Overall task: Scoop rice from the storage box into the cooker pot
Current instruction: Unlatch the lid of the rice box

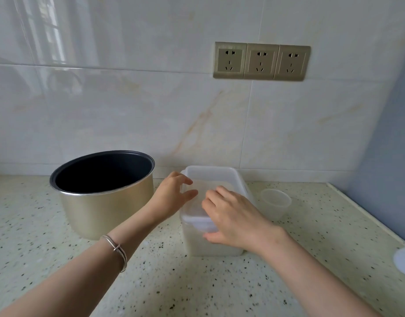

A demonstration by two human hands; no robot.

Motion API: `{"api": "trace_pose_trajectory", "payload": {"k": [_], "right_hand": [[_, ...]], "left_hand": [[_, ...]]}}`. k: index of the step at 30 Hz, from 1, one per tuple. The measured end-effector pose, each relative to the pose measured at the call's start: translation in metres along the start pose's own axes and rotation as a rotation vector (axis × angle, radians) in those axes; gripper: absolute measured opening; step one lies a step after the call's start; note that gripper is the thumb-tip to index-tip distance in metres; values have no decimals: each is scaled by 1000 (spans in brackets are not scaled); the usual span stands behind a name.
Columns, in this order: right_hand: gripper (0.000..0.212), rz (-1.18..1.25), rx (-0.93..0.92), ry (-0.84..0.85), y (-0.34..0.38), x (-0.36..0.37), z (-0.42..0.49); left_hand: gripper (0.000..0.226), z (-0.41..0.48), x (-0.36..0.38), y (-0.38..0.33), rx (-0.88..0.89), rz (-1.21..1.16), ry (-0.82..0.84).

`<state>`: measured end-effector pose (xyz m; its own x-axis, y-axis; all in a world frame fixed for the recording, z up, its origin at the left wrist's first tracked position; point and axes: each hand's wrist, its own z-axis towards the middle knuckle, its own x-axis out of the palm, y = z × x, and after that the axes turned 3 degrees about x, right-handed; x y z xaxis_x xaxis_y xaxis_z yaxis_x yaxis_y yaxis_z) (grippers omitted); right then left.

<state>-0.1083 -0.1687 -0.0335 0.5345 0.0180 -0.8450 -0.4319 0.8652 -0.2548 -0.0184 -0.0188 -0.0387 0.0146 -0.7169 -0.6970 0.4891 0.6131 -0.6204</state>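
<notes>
— Judging from the worn camera, where is the translucent white rectangular plastic storage box (219,179) placed relative to the hands?

— It is set on the speckled pale stone counter (197,282), straight ahead and slightly right of centre, with its long axis running away from the person toward the tiled wall (128,110). Both hands are met at its near half.

— Which hand is nearer the work?

— The right hand (233,218) is laid over the near end: its fingers are curled onto the clear plastic lid (198,211) and its thumb is hooked under the near latch edge. The left hand (174,193) is held at the left rim, fingers spread and loosely bent, with the fingertips at the lid's edge; whether anything is actually pinched cannot be told.

— And the box itself?

— A whitish fill, presumably rice, is seen through the walls. The lid appears still on or only partly lifted, so unlatching is judged to be the step in hand.

— Where must the rice be carried?

— Leftward, to the gold-sided round cooker pot with a dark interior (105,197), just beside the box. A small clear plastic cup (275,202) is stood right of the box, likely the scoop.
</notes>
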Motion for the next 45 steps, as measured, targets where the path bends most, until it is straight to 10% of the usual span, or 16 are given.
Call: {"api": "trace_pose_trajectory", "payload": {"k": [9, 16, 20, 24, 29, 34, 40, 45], "right_hand": [[19, -96, -48, 158, 12, -8, 6], [89, -3, -150, 19, 18, -7, 9], [62, -66, -183, 219, 25, -24, 11], [19, 24, -47, 363, 14, -34, 8], [45, 508, 273, 420, -14, -47, 1], [27, 781, 702, -43, -60, -21, -2], [81, 723, 1029, 44, -112, 21, -38], [114, 710, 1198, 94, -121, 47, -60]], "left_hand": [[37, -2, -2, -2, 0, 39, 14], [38, -1, -1, -1, 3, 57, 16], [38, 0, 0, 0, 11, 61, 21], [37, 0, 0, -2, 22, 85, 31], [43, -10, -7, -13, 97, -53, 192], [52, -26, -17, -34, 223, -91, 455], [100, -38, -8, -50, 381, 428, 711], [86, -41, 2, -52, 457, 638, 617]]}}
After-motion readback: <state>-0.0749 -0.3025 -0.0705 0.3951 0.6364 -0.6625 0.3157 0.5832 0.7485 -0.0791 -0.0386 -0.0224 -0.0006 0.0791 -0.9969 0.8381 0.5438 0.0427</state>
